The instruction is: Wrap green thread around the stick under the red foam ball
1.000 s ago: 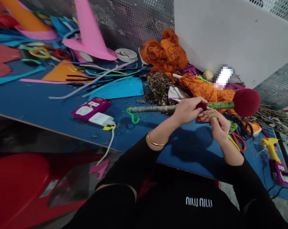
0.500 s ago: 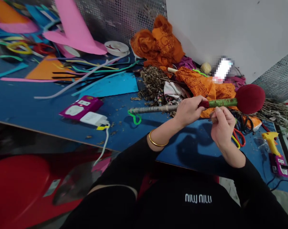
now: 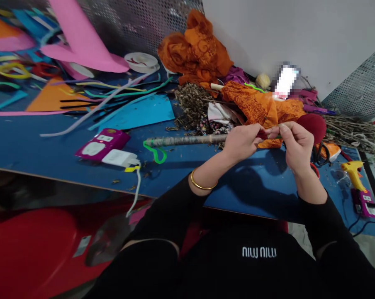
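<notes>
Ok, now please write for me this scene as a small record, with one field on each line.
Left hand: around the stick; gold bracelet on the wrist
Left hand point: left hand, stick, gold bracelet
Right hand: right hand, fingertips close to the left ones; grip unclear
Stick ends: green loop at left, red ball at right, partly hidden
Behind the hands: orange cloth
Table left: purple socket, pink cone
Table right: yellow glue gun
</notes>
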The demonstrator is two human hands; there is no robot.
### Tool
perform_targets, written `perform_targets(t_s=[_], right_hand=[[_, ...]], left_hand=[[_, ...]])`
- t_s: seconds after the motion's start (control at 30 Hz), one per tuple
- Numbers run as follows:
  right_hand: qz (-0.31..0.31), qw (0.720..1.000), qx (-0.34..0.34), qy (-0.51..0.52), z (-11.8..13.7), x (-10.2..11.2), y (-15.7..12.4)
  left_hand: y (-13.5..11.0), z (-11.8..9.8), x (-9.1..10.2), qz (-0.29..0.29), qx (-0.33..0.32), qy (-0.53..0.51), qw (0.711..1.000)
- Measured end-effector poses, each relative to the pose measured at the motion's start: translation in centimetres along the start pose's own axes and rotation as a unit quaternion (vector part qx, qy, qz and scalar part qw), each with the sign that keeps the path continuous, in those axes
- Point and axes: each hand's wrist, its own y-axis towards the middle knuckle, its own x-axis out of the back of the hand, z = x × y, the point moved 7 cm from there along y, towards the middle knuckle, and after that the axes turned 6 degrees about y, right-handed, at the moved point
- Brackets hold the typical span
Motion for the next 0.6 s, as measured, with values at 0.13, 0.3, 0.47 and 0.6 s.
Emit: perform_targets(t_s=[0.13, 0.3, 0.47, 0.6], right_hand=[[0.007, 1.0, -0.005, -0.017, -0.5, 0.5, 0.7], [-0.013, 1.0, -0.011, -0.019, -1.8, 0.5, 1.1], [-0.038, 0.998, -0.056, -0.002, -4.1, 1.0, 1.6], [-0.052, 0.995, -0.088, 0.015, -6.1, 1.5, 2.0]], left_hand=[[-0.2, -0.8, -0.5, 0.026, -0.028, 0.033, 0.999], [-0.6, -1.8, -1.4, 0.082, -0.043, 0.088, 0.992], [-1.0, -2.7, -1.9, 0.084, -0.075, 0.156, 0.981], [-1.4, -3.4, -2.2, 0.055, -0.133, 0.165, 0.976]])
